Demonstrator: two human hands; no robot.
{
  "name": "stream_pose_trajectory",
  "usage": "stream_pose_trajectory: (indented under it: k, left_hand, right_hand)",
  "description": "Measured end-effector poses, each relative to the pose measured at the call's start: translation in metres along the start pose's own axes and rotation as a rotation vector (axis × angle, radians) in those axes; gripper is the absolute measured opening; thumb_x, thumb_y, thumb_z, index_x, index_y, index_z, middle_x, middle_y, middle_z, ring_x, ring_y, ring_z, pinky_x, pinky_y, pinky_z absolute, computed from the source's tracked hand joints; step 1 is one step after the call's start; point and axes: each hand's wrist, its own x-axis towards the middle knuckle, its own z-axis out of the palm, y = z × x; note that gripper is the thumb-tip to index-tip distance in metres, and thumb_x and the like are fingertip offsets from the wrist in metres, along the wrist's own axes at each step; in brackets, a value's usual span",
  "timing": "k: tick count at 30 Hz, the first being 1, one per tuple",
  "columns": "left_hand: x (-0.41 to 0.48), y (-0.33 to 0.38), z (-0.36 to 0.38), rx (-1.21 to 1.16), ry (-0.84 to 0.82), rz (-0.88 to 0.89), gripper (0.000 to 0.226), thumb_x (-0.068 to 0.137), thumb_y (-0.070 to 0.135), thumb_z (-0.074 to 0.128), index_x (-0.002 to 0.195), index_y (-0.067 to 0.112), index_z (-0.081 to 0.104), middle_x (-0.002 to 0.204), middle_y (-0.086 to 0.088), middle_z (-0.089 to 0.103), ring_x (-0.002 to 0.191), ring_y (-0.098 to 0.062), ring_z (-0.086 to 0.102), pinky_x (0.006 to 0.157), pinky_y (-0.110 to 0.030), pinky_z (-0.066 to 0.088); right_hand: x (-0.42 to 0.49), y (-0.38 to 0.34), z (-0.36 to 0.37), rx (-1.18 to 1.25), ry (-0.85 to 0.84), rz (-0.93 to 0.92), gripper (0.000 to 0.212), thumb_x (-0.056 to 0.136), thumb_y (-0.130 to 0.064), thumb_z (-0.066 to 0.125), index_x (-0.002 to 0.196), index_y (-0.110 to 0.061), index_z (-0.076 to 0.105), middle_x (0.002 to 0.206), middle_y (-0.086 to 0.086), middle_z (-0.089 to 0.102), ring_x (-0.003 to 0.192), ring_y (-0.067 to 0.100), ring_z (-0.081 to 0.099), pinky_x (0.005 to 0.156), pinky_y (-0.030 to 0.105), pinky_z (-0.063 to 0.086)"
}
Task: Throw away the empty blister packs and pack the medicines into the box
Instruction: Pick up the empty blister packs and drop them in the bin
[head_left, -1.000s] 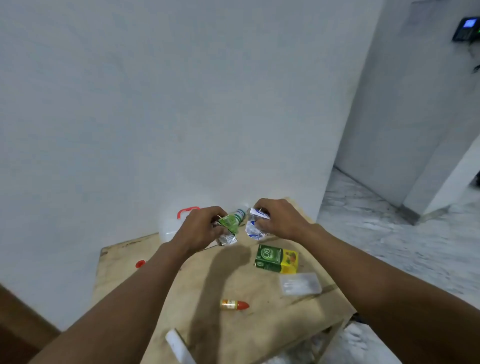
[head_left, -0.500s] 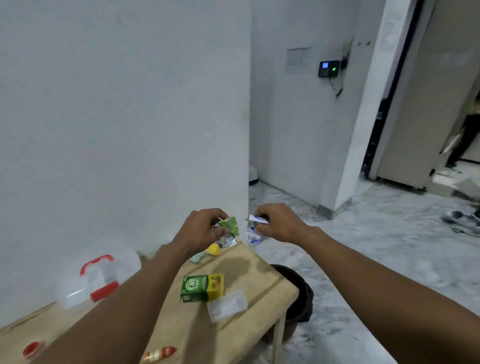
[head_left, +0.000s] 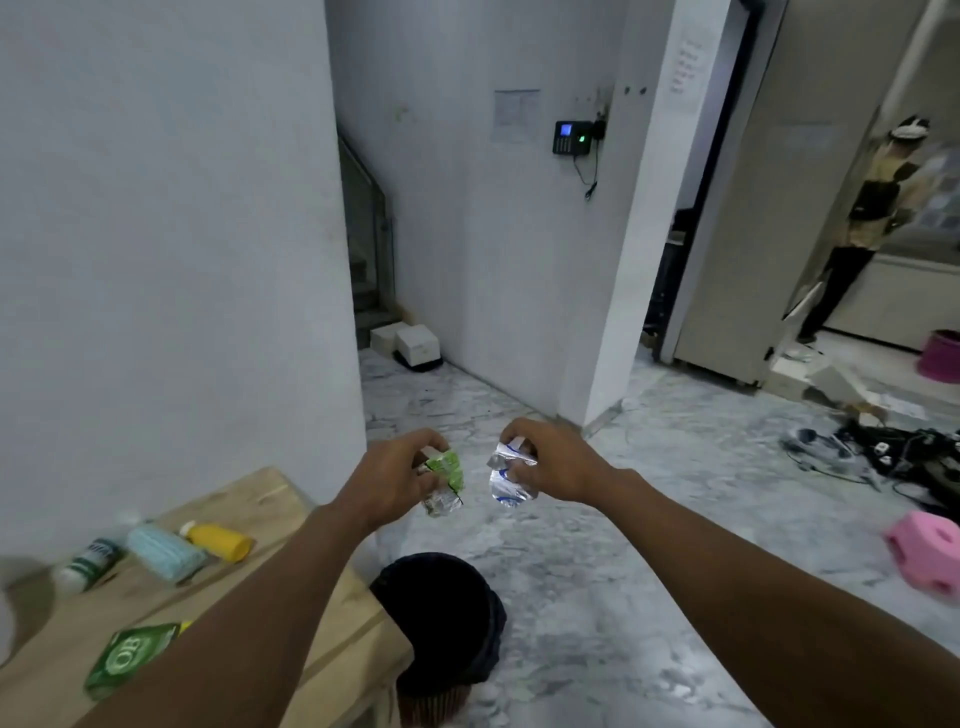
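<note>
step: discarded empty packs, in progress.
left hand (head_left: 395, 473): gripped green blister pack (head_left: 448, 475).
right hand (head_left: 553, 462): pinched silver blister pack (head_left: 506, 480).
bin (head_left: 441, 613): below, off table (head_left: 249, 501) corner.
next: required release over bin.

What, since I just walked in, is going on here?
A person's left hand pinches a crumpled green blister pack, and the right hand a crumpled silver pack. Both are held out past the wooden table, toward the black bin. Neither is dropped yet; bottles and a green carton lie on the table.
</note>
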Motion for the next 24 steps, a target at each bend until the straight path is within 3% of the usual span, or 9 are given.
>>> stream_pose_trajectory:
  k: [4, 8, 11, 14, 20, 24]
  left_hand:
    - [0.026, 0.006, 0.041, 0.009, -0.053, -0.038, 0.03, 0.078, 0.017, 0.075, 0.103, 0.029, 0.064, 0.072, -0.002, 0.065, 0.062, -0.003, 0.055, 0.058, -0.01, 0.039]
    - [0.045, -0.01, 0.08, 0.026, -0.138, -0.093, 0.031, 0.079, 0.021, 0.075, 0.106, 0.03, 0.063, 0.075, 0.001, 0.065, 0.07, -0.014, 0.058, 0.071, -0.029, 0.048]
    - [0.058, -0.037, 0.112, 0.038, -0.217, -0.154, 0.03, 0.082, 0.023, 0.074, 0.11, 0.028, 0.063, 0.085, -0.002, 0.071, 0.081, -0.019, 0.063, 0.075, -0.03, 0.049]
    - [0.072, -0.072, 0.149, 0.017, -0.273, -0.234, 0.026, 0.084, 0.021, 0.073, 0.109, 0.026, 0.065, 0.094, 0.004, 0.071, 0.09, -0.019, 0.066, 0.079, -0.028, 0.05]
    - [0.09, -0.139, 0.224, -0.051, -0.419, -0.434, 0.026, 0.083, 0.022, 0.07, 0.108, 0.026, 0.063, 0.095, 0.005, 0.067, 0.091, -0.022, 0.066, 0.078, -0.033, 0.05]
    - [0.095, -0.181, 0.261, -0.044, -0.456, -0.592, 0.028, 0.086, 0.024, 0.065, 0.114, 0.027, 0.062, 0.107, -0.001, 0.067, 0.095, -0.024, 0.064, 0.077, -0.033, 0.051]
  right_hand:
    - [0.012, 0.048, -0.003, 0.034, -0.038, 0.026, 0.023, 0.08, -0.02, 0.073, 0.1, -0.023, 0.063, 0.078, -0.003, 0.065, 0.076, 0.022, 0.061, 0.066, 0.028, 0.041]
    - [0.029, 0.086, 0.018, 0.058, -0.108, 0.055, 0.019, 0.081, -0.02, 0.072, 0.099, -0.023, 0.064, 0.079, 0.0, 0.071, 0.078, 0.02, 0.063, 0.065, 0.024, 0.043]
    - [0.048, 0.112, 0.047, 0.031, -0.179, 0.044, 0.021, 0.08, -0.021, 0.069, 0.1, -0.02, 0.064, 0.078, 0.001, 0.069, 0.074, 0.023, 0.06, 0.065, 0.027, 0.042]
    - [0.072, 0.141, 0.08, -0.002, -0.295, 0.092, 0.017, 0.082, -0.023, 0.066, 0.098, -0.027, 0.062, 0.075, -0.002, 0.067, 0.073, 0.023, 0.062, 0.07, 0.031, 0.047]
    - [0.112, 0.201, 0.149, -0.021, -0.495, 0.195, 0.026, 0.083, -0.022, 0.071, 0.108, -0.019, 0.064, 0.094, 0.006, 0.072, 0.087, 0.028, 0.063, 0.081, 0.034, 0.049]
    - [0.136, 0.232, 0.2, -0.012, -0.61, 0.234, 0.026, 0.084, -0.021, 0.071, 0.107, -0.016, 0.06, 0.091, 0.011, 0.069, 0.085, 0.034, 0.063, 0.076, 0.037, 0.049]
